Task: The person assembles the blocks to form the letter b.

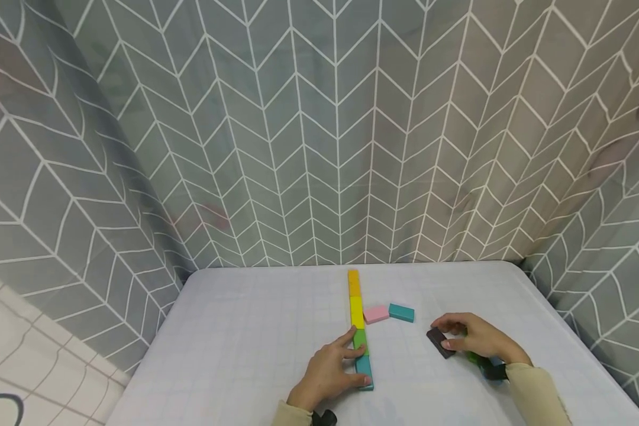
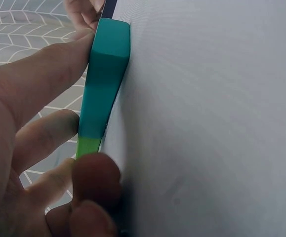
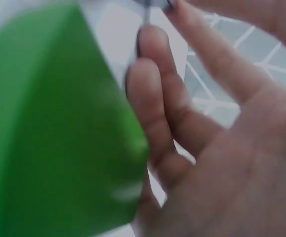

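Observation:
A straight row of blocks runs toward the far edge: an orange block (image 1: 354,283), a yellow block (image 1: 356,311), a green block (image 1: 360,340) and a teal block (image 1: 363,368) at the near end. My left hand (image 1: 327,370) rests on this row, thumb on the teal block and fingertips by the green one. To the right, my right hand (image 1: 476,337) pinches a dark brown block (image 1: 439,342) between thumb and fingers. Partly hidden under that hand is another green block (image 1: 475,357); it looms large and blurred in the right wrist view.
A pink block (image 1: 376,314) lies beside the row, near the yellow block, and a second teal block (image 1: 402,313) adjoins its right end. The white table (image 1: 234,331) has a patterned curtain (image 1: 319,148) behind it. Something bluish sits by the right wrist, mostly covered.

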Demonstrator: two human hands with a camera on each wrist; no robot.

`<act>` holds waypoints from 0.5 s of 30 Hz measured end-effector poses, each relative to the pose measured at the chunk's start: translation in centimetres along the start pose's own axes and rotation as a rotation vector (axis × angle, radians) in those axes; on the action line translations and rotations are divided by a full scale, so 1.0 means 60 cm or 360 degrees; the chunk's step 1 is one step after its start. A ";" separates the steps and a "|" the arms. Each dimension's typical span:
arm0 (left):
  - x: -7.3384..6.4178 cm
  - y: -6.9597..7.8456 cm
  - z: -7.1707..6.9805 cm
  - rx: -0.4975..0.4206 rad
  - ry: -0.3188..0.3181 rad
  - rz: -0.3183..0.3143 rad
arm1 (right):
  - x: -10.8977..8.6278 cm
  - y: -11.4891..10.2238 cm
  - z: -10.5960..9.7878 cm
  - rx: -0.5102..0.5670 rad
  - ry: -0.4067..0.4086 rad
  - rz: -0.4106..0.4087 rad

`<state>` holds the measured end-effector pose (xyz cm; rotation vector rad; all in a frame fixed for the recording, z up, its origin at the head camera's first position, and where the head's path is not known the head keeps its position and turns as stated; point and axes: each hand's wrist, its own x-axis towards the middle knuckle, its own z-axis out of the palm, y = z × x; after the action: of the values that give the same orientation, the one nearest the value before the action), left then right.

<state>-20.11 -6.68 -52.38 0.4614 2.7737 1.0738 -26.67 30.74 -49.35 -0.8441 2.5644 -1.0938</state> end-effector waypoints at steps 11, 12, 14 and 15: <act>0.002 -0.003 0.003 0.0027 0.0007 -0.0003 | 0.023 -0.023 0.033 -0.0057 0.0222 0.0226; 0.002 -0.003 0.003 0.0027 0.0007 -0.0005 | 0.025 -0.023 0.036 -0.0058 0.0235 0.0217; 0.002 -0.004 0.004 0.0026 0.0006 -0.0006 | 0.027 -0.024 0.041 -0.0060 0.0251 0.0200; 0.001 -0.004 0.004 0.0023 0.0006 -0.0009 | 0.029 -0.023 0.043 -0.0063 0.0258 0.0192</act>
<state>-20.18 -6.67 -52.71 0.4536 2.7860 1.0549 -26.40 27.44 -50.13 -0.6232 2.7369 -1.1213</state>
